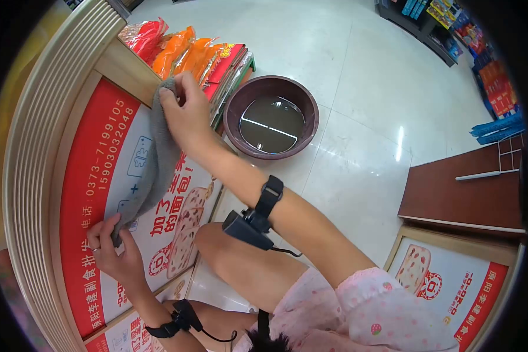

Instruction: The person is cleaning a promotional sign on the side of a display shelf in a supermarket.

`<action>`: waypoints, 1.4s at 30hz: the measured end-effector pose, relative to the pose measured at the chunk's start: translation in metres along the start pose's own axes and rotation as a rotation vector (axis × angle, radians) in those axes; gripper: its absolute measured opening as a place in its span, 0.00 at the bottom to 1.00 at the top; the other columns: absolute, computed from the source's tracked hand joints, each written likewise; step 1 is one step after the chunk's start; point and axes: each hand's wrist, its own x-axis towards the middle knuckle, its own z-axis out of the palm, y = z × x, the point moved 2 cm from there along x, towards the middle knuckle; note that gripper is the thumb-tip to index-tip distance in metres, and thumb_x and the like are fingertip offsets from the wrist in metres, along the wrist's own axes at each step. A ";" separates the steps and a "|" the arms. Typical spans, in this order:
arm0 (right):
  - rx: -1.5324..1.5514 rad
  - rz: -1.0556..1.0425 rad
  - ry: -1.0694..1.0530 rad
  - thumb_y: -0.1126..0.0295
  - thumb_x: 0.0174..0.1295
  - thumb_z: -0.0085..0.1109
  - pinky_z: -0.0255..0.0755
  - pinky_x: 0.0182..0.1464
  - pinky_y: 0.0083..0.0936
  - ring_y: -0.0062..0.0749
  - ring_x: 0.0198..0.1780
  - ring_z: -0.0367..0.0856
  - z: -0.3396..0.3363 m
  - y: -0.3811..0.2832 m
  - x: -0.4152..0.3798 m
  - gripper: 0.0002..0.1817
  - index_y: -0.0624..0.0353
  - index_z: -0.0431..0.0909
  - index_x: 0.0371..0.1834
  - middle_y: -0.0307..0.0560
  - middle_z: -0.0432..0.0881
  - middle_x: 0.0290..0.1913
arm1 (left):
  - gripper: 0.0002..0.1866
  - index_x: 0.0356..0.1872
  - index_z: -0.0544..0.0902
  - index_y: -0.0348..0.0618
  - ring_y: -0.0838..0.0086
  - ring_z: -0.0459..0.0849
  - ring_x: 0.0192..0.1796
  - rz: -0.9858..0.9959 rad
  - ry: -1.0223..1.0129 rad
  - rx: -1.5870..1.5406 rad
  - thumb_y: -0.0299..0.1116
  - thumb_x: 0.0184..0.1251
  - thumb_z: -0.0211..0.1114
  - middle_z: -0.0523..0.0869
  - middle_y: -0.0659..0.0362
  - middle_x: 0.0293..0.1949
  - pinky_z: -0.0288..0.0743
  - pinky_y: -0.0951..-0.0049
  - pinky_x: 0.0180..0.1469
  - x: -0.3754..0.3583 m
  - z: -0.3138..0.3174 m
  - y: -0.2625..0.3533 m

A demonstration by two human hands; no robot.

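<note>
A grey cloth hangs stretched between my two hands in front of the printed counter panel. My right hand pinches its upper end near the panel's wooden frame. Lower down, my left hand grips the other end, with a ring showing on one finger. The cloth sags between them and covers part of the red and white panel with its printed text and bread pictures. Beyond my right forearm, a dark maroon basin of murky water stands on the floor.
Red and orange bagged goods are stacked beside the counter, close to the basin. A ridged counter edge curves along the left. At right stands a brown cabinet with another printed panel. Stocked shelves line the far right.
</note>
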 end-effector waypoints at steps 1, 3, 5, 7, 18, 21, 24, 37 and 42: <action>0.010 -0.018 -0.015 0.71 0.62 0.54 0.65 0.45 0.42 0.51 0.41 0.72 -0.001 -0.004 0.000 0.07 0.59 0.69 0.39 0.57 0.75 0.32 | 0.14 0.41 0.85 0.43 0.69 0.81 0.41 0.001 -0.006 0.003 0.15 0.56 0.61 0.79 0.58 0.39 0.76 0.71 0.38 -0.001 -0.001 0.000; 0.022 0.006 0.000 0.71 0.62 0.54 0.65 0.45 0.43 0.52 0.41 0.73 0.000 -0.003 0.004 0.06 0.59 0.69 0.39 0.57 0.76 0.33 | 0.13 0.42 0.84 0.41 0.68 0.81 0.43 0.021 -0.009 0.019 0.16 0.59 0.60 0.80 0.56 0.41 0.76 0.69 0.42 0.000 -0.001 0.000; 0.037 0.034 0.016 0.71 0.62 0.53 0.66 0.45 0.44 0.53 0.40 0.74 0.001 -0.003 0.011 0.06 0.59 0.69 0.39 0.57 0.77 0.35 | 0.13 0.43 0.84 0.41 0.68 0.81 0.43 -0.026 -0.026 -0.002 0.16 0.59 0.59 0.80 0.56 0.41 0.76 0.69 0.43 -0.001 -0.001 -0.001; -0.074 -0.056 0.014 0.71 0.64 0.51 0.66 0.46 0.48 0.56 0.41 0.74 0.002 -0.008 0.020 0.07 0.60 0.69 0.41 0.58 0.78 0.37 | 0.13 0.43 0.84 0.41 0.68 0.81 0.44 -0.060 -0.046 -0.027 0.16 0.59 0.59 0.80 0.56 0.41 0.76 0.69 0.43 -0.001 -0.002 -0.003; -0.314 -0.131 0.070 0.72 0.65 0.48 0.66 0.45 0.50 0.59 0.40 0.75 0.014 -0.027 0.015 0.07 0.64 0.66 0.42 0.62 0.77 0.33 | 0.12 0.42 0.84 0.40 0.66 0.81 0.44 -0.020 -0.039 0.021 0.16 0.58 0.61 0.80 0.55 0.42 0.75 0.69 0.43 -0.002 0.000 -0.002; -0.362 -0.347 0.082 0.73 0.63 0.48 0.63 0.44 0.49 0.56 0.39 0.76 0.026 -0.051 0.004 0.08 0.64 0.67 0.43 0.61 0.77 0.33 | 0.15 0.41 0.85 0.42 0.69 0.81 0.40 0.036 0.014 0.063 0.15 0.55 0.60 0.79 0.58 0.40 0.75 0.71 0.39 -0.001 0.002 -0.004; -0.270 -0.451 0.063 0.75 0.62 0.49 0.61 0.43 0.46 0.54 0.39 0.76 0.030 -0.053 0.007 0.08 0.64 0.68 0.43 0.58 0.77 0.33 | 0.15 0.41 0.85 0.43 0.70 0.81 0.40 -0.018 -0.005 0.035 0.15 0.55 0.59 0.79 0.58 0.40 0.75 0.72 0.39 -0.002 0.001 -0.005; -0.418 -0.435 0.146 0.76 0.62 0.45 0.59 0.43 0.41 0.49 0.38 0.79 0.015 -0.020 0.007 0.07 0.61 0.70 0.41 0.54 0.79 0.32 | 0.15 0.42 0.85 0.41 0.71 0.81 0.40 -0.012 -0.022 0.039 0.14 0.55 0.60 0.79 0.58 0.39 0.76 0.72 0.38 -0.001 0.001 -0.007; -0.513 -0.194 0.012 0.78 0.62 0.45 0.59 0.40 0.42 0.52 0.35 0.78 -0.015 0.023 -0.006 0.06 0.62 0.68 0.41 0.56 0.78 0.32 | 0.15 0.42 0.85 0.41 0.69 0.81 0.40 0.089 -0.007 0.059 0.14 0.55 0.60 0.78 0.58 0.39 0.76 0.71 0.36 0.002 0.000 0.000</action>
